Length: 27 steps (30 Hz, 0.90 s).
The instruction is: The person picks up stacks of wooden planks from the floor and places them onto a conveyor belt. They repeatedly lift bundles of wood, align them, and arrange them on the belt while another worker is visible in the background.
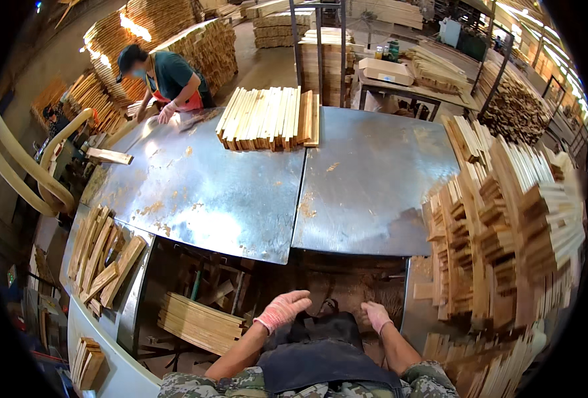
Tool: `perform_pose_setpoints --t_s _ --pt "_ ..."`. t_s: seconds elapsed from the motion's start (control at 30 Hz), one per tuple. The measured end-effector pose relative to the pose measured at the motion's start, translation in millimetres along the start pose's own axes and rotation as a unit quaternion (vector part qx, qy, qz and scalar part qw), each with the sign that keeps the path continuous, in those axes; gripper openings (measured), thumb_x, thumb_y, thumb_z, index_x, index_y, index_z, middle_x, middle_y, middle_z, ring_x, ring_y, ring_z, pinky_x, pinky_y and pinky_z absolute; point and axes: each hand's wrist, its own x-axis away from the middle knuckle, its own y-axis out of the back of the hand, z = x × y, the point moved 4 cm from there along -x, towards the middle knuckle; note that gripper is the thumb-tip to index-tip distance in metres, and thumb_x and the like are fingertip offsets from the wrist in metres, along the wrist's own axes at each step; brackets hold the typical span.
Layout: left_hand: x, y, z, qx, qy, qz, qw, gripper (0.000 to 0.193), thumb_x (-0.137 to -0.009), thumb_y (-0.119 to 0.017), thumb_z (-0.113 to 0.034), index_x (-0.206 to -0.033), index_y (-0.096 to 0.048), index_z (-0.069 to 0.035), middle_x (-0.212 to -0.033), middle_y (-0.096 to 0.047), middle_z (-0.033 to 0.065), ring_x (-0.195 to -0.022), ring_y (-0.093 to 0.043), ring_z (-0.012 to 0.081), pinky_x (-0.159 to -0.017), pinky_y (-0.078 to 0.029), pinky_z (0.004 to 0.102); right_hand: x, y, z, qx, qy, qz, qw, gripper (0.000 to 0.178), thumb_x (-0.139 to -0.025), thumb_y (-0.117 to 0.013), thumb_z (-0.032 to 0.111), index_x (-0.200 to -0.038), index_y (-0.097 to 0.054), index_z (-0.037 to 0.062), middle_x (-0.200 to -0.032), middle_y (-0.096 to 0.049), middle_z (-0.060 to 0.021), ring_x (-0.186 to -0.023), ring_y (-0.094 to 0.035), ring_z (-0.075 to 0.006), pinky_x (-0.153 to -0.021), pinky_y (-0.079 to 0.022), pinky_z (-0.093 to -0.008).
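While both hands hang apart in front of the body with nothing seen in them, the stack of boards lies low beneath the counter, just left of the left hand. That hand has its fingers loosely bent and points inward; the right hand is likewise relaxed, its fingertips free. Both wear pinkish gloves, and neither touches any wood. The tall wood pile stands to the right, nearer the right hand, built up in layers.

As a judgement, much of the wood is already sorted into piles, with no piece being handled by these hands at this moment; how much is left cannot be told. The loose bundle on the left looks less squarely laid than the others.

By count, there is one stack of boards below the counter, one tall wood pile at the right, one block of pale sticks on the counter's far edge, one loose bundle, and one small bundle near the lower left. The single sticks are too many and too closely packed to count.

Farther out, one loose stick lies at the far left, near at least two pale hoses. One co-worker bends over the far left corner, and one box sits on a table behind.
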Motion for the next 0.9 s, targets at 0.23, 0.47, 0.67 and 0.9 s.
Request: perform_pose_setpoints --t_s 0.23,0.47,0.67,0.9 --pt "-81.0 63.4 -15.5 0.132 0.016 -0.086 0.987 0.051 -0.101 -0.076 -0.032 -0.14 -0.068 0.001 -0.126 -0.074 0.0074 -0.114 -0.065 0.0145 -0.103 -0.05 0.03 -124.4 -65.1 165.8 -0.01 0.067 0.168 0.983 0.033 -0.1 -0.069 0.033 -0.082 -0.052 0.0112 -0.075 -0.052 -0.0001 -0.065 -0.049 -0.013 -0.057 -0.04 -0.0332" --pt "-191.4 185.6 -22.2 0.207 0.066 -0.143 0.966 0.049 -0.101 -0.076 -0.028 -0.14 -0.068 0.001 -0.122 -0.075 0.0075 -0.106 -0.069 0.0177 -0.097 -0.054 0.0334 -263.0 -141.4 304.8 0.192 0.221 0.023 0.956 0.065 -0.099 -0.072 0.044 -0.144 -0.057 -0.0002 -0.114 -0.071 -0.0165 -0.109 -0.065 -0.0295 -0.1 -0.049 -0.0436" --pt "-317.3 321.1 -10.2 0.233 0.031 -0.243 0.941 0.049 -0.1 -0.076 -0.025 -0.14 -0.067 0.003 -0.122 -0.074 0.0075 -0.107 -0.068 0.017 -0.096 -0.054 0.0332 -327.0 -216.5 481.4 0.259 0.174 -0.05 0.949 0.09 -0.098 -0.071 0.05 -0.163 -0.035 -0.0004 -0.138 -0.067 -0.0265 -0.128 -0.063 -0.0424 -0.108 -0.048 -0.0453" --pt "-430.5 457.9 -44.3 0.205 -0.017 -0.329 0.921 0.065 -0.099 -0.075 -0.016 -0.154 -0.049 0.007 -0.15 -0.06 0.0212 -0.137 -0.058 0.0278 -0.115 -0.046 0.0376 -453.0 -262.8 587.5 0.263 0.247 -0.169 0.917 0.098 -0.099 -0.067 0.058 -0.169 -0.026 0.0037 -0.156 -0.052 -0.032 -0.146 -0.05 -0.0451 -0.119 -0.041 -0.0435"
